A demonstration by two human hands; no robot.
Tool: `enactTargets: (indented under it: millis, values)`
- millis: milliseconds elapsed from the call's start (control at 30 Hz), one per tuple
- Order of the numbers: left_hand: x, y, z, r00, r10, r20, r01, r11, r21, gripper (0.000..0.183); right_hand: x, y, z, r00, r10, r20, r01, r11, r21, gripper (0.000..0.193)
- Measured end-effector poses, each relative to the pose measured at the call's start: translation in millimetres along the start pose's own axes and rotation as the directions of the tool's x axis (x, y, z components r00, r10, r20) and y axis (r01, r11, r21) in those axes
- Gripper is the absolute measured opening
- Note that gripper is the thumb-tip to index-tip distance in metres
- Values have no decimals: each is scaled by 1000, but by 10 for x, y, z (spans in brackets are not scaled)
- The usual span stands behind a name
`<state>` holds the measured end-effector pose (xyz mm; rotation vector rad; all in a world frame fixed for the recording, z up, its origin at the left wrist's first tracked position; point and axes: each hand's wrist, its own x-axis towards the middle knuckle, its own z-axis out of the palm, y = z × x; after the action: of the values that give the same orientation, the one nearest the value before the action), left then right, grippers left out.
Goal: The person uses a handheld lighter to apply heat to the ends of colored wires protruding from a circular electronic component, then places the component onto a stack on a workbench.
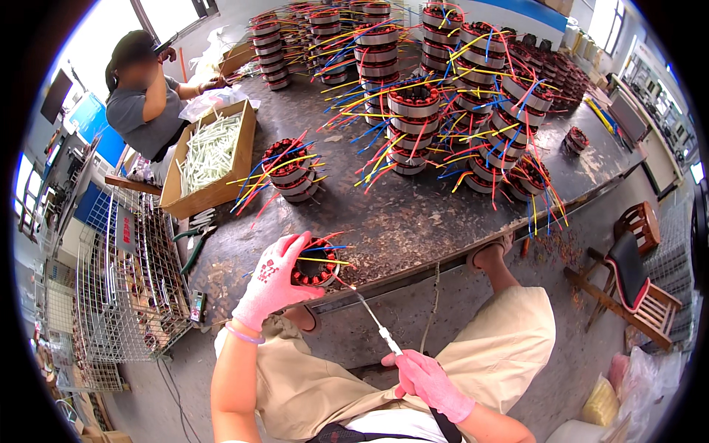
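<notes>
My left hand [275, 282], in a pink glove, is wrapped around the side of a wound motor stator [319, 277] at the table's near edge. Red, blue and yellow leads stick out of the stator. Lower right, my gloved right hand [428, 382] is closed on a slim white tube [389, 341]. A thin pale length runs from this tube up to the stator's right side; whether it is a wire or part of the tube I cannot tell. Just beyond my left hand stand two stacked stators [289, 171] with leads spread out.
Tall stator stacks [413, 125] fill the far and right parts of the dark table [399, 229]. A cardboard box [171, 198] of white tubes stands at left, with green-handled pliers [195, 244] nearby. Across the table sits another person [144, 103]. Wire racks [111, 295] stand left; a chair [628, 273] right.
</notes>
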<state>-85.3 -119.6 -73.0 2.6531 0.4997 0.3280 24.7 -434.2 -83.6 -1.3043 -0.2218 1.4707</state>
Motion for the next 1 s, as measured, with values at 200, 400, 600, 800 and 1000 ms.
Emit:
enactTargets:
  millis: [200, 400, 600, 800, 1000]
  values:
    - [1, -6, 2, 1000, 5, -4, -5, 1000, 12, 100, 8, 59, -23, 1000, -2, -2, 2, 998, 60, 37]
    - [1, -11, -7, 1000, -2, 12, 2, 1000, 13, 104, -5, -10, 6, 1000, 22, -3, -22, 999, 25, 36]
    - [-4, 2, -1, 1000, -17, 16, 17, 1000, 14, 104, 11, 57, -17, 1000, 18, -4, -18, 998, 66, 35]
    - [-2, -5, 4, 1000, 19, -17, -19, 1000, 15, 98, 8, 44, -14, 1000, 19, -7, -18, 998, 60, 35]
    - [-3, -8, 4, 1000, 9, -5, -9, 1000, 20, 100, -5, 5, -3, 1000, 12, -1, -12, 999, 48, 35]
